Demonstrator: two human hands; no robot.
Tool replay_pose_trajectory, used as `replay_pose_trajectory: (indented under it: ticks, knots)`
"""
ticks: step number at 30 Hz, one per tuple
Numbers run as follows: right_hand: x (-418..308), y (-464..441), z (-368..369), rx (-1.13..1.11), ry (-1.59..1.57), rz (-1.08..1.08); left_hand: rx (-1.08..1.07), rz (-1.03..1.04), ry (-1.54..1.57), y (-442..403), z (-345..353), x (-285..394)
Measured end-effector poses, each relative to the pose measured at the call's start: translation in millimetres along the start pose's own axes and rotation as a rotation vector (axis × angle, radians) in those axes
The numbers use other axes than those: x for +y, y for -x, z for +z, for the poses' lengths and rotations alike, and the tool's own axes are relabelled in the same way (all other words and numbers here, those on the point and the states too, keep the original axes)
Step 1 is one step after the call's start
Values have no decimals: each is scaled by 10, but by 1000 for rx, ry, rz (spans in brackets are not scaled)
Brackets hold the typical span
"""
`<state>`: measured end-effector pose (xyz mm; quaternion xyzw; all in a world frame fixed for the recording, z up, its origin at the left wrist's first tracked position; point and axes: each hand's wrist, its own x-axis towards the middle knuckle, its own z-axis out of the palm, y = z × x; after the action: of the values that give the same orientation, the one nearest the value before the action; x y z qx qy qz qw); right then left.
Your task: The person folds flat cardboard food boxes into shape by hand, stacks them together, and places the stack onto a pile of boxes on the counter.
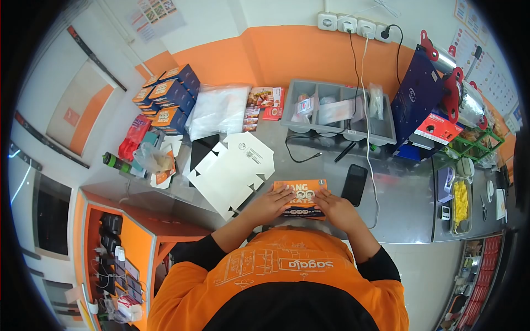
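Observation:
An orange and dark blue printed cardboard food box [307, 186] lies on the steel counter in front of my body. My left hand [273, 203] rests on the left part of its top, fingers stretched over the lid. From the other side, my right hand [335, 208] lies on the right part, its fingers also extended and flat. The undersides of both hands and the thumbs are mostly hidden. Left of the box lies an unfolded white box blank [234, 171], close to my left forearm. A black phone [354, 185] lies just right of my right hand.
Folded boxes [168, 96] are stacked at the back left, beside clear plastic bags [218, 110]. A grey divided tray [298, 113] stands at the back. A blue machine [417, 94] is at the right, near a container of yellow food [460, 201]. A white cable [371, 143] crosses the counter.

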<state>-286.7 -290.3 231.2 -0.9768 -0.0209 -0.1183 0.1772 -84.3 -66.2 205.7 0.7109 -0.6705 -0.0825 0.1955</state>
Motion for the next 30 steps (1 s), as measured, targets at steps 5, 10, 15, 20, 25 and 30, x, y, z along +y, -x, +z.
replay_pose_trajectory:
  ticks: [5, 10, 15, 20, 25, 30]
  knots:
    - [4, 32, 53, 41, 51, -19, -35, -1, 124, 20, -80, 16]
    - [-53, 65, 22, 51, 3, -51, -7, -18, 269, 86, -72, 83]
    - [-57, 176, 206, 163, -18, -73, -22, 44, 62, 139, -21, 94]
    - [-48, 197, 267, 212, -65, -60, 35, 155, -94, 152, -19, -22]
    - [-23, 177, 248, 184, -89, -57, 118, 137, -179, 237, 94, 5]
    - [-33, 200, 208, 153, -103, -58, 141, 185, -154, 258, 60, -5]
